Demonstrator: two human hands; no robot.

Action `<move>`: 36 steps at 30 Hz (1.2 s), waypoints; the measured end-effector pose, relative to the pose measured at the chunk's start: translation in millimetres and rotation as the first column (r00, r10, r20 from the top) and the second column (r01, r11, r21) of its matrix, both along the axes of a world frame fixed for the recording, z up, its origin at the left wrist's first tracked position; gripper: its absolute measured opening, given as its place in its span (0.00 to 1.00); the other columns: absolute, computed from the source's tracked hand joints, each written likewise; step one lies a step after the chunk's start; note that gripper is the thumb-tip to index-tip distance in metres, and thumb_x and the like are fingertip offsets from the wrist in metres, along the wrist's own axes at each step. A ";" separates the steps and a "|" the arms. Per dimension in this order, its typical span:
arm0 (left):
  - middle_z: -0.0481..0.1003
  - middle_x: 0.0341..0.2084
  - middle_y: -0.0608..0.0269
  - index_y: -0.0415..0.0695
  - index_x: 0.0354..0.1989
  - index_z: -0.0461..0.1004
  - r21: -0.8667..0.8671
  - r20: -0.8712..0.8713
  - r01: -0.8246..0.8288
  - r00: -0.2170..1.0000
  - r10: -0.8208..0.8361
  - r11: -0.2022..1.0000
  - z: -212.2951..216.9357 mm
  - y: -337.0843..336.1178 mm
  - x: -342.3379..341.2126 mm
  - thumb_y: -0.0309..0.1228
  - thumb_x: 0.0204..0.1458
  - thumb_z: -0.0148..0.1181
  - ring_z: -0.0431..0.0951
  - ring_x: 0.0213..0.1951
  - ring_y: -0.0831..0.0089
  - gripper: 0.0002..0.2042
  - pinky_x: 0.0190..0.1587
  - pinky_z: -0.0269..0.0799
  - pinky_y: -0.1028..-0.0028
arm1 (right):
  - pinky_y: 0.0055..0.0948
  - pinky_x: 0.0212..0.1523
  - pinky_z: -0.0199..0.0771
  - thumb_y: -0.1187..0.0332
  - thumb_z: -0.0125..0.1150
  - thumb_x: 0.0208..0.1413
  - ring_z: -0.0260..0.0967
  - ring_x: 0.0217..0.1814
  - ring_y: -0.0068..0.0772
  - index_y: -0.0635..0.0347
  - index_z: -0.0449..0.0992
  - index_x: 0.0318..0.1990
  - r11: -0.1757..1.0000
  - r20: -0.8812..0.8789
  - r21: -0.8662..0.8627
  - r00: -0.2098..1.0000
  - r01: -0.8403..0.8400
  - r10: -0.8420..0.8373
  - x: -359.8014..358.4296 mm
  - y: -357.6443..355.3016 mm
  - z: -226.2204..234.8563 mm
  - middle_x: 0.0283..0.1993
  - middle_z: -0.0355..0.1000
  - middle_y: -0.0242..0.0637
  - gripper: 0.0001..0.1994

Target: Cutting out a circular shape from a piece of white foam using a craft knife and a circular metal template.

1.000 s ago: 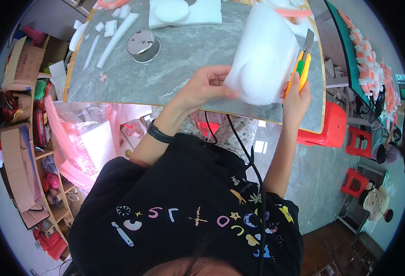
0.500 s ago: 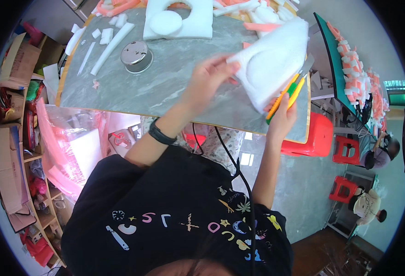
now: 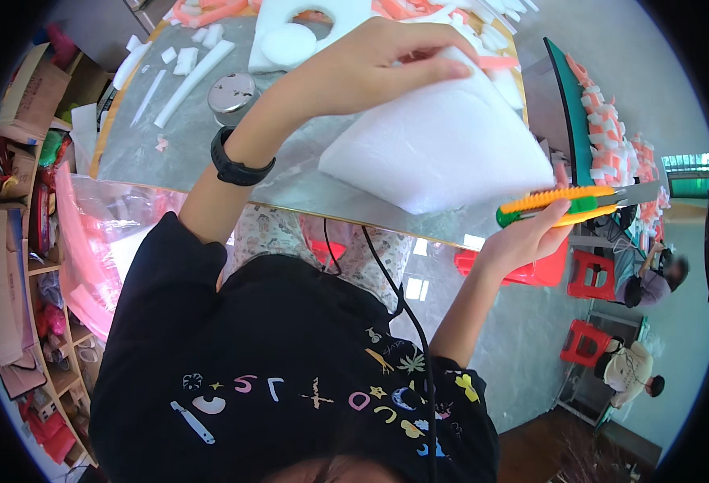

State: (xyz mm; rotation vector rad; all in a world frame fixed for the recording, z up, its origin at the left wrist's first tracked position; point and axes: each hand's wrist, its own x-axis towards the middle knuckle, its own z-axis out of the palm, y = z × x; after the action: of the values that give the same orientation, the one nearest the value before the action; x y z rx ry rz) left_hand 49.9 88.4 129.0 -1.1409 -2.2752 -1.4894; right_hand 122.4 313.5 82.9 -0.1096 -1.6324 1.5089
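My left hand (image 3: 375, 68) reaches across the table and pinches the far corner of a white foam sheet (image 3: 439, 149). The sheet is tilted up off the tabletop. In my right hand (image 3: 527, 241) is a yellow and green utility knife (image 3: 560, 206), its blade out and directed to the right. The right fingers are beside the sheet's right corner; whether they also grip it is hidden behind the knife. Left of the sheet stands a round metal tin (image 3: 232, 92). Behind my left forearm lie a foam block with a round hole (image 3: 346, 14) and a white foam disc (image 3: 288, 43).
White foam strips (image 3: 196, 83) and offcuts lie on the grey marbled table (image 3: 173, 157). Pink and white foam pieces (image 3: 604, 133) line a green-topped table at right. Red stools (image 3: 592, 274) and two people are farther right. Shelves (image 3: 53, 322) stand at left.
The foam sheet has been turned and moved nearer me. My left hand has shifted right to its far corner. The knife has swung from upright to nearly level, blade rightward.
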 end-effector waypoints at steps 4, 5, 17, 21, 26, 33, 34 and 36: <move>0.75 0.38 0.68 0.41 0.48 0.73 0.019 -0.106 0.008 0.994 -0.006 1.000 -1.0 8.8 10.3 0.31 0.57 0.51 0.72 0.35 0.83 0.13 0.39 0.66 0.82 | 0.19 0.37 0.69 0.63 0.42 0.65 0.67 0.38 0.19 0.67 0.63 0.47 0.990 0.009 0.132 0.999 0.045 -0.047 -2.7 -8.2 25.6 0.44 0.71 0.38 0.14; 0.75 0.38 0.68 0.41 0.48 0.72 0.082 -0.083 0.030 0.996 -0.023 0.996 -2.3 14.9 13.5 0.32 0.57 0.51 0.72 0.35 0.83 0.13 0.39 0.66 0.82 | 0.19 0.37 0.68 0.65 0.48 0.63 0.66 0.35 0.20 0.66 0.64 0.43 0.999 -0.038 0.044 0.999 0.030 -0.028 -2.3 -10.0 28.6 0.39 0.71 0.36 0.11; 0.76 0.29 0.64 0.41 0.45 0.71 0.121 0.406 -0.284 0.889 0.213 0.951 -51.1 21.5 42.1 0.42 0.59 0.48 0.73 0.32 0.77 0.16 0.34 0.66 0.75 | 0.25 0.35 0.70 0.67 0.53 0.59 0.66 0.34 0.25 0.66 0.65 0.39 0.873 0.063 -0.349 0.938 0.341 -0.341 -7.0 1.2 -22.0 0.35 0.68 0.37 0.10; 0.71 0.15 0.55 0.41 0.28 0.72 -0.028 0.197 -0.556 0.812 0.550 0.831 -77.4 28.4 64.0 0.51 0.52 0.55 0.72 0.18 0.57 0.22 0.23 0.66 0.63 | 0.26 0.33 0.69 0.66 0.50 0.61 0.65 0.34 0.26 0.67 0.65 0.38 0.880 0.096 -0.347 0.946 0.323 -0.309 -2.3 -1.1 -44.9 0.33 0.66 0.37 0.10; 0.69 0.13 0.54 0.42 0.21 0.69 -0.141 -0.220 -0.627 0.774 0.594 0.766 -83.0 -5.5 49.6 0.54 0.47 0.58 0.72 0.19 0.55 0.24 0.22 0.65 0.63 | 0.24 0.26 0.65 0.69 0.54 0.59 0.61 0.24 0.23 0.68 0.66 0.34 0.965 0.246 0.116 0.934 0.237 -0.259 20.3 11.4 -55.8 0.24 0.65 0.33 0.09; 0.66 0.10 0.56 0.42 0.18 0.67 -0.287 -0.496 -0.542 0.790 0.361 0.790 -64.2 -38.3 40.1 0.55 0.44 0.59 0.69 0.15 0.59 0.25 0.19 0.64 0.66 | 0.29 0.29 0.66 0.77 0.63 0.46 0.66 0.27 0.35 0.65 0.70 0.37 0.545 0.275 0.824 0.950 -0.153 -0.149 56.4 43.5 -6.9 0.29 0.67 0.39 0.11; 0.66 0.10 0.56 0.42 0.18 0.67 -0.291 -0.492 -0.541 0.792 0.361 0.789 -60.9 -40.3 40.9 0.55 0.44 0.59 0.69 0.15 0.59 0.25 0.19 0.64 0.66 | 0.31 0.28 0.66 0.78 0.64 0.42 0.66 0.27 0.41 0.63 0.71 0.39 0.432 0.295 0.874 0.950 -0.223 -0.106 58.0 45.8 1.0 0.31 0.66 0.41 0.14; 0.65 0.09 0.57 0.42 0.17 0.67 -0.303 -0.560 -0.519 0.775 0.292 0.799 -54.7 -42.5 39.9 0.55 0.44 0.59 0.69 0.15 0.60 0.25 0.19 0.64 0.67 | 0.33 0.29 0.68 0.78 0.64 0.39 0.67 0.29 0.44 0.61 0.71 0.39 0.396 0.343 0.877 0.932 -0.272 -0.119 61.8 48.4 14.8 0.32 0.66 0.41 0.16</move>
State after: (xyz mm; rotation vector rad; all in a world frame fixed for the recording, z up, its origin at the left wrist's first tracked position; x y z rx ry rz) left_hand 89.7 45.8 74.3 -0.8736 -2.3231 -0.4442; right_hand 184.2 361.9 97.7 0.3514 -2.6040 0.4071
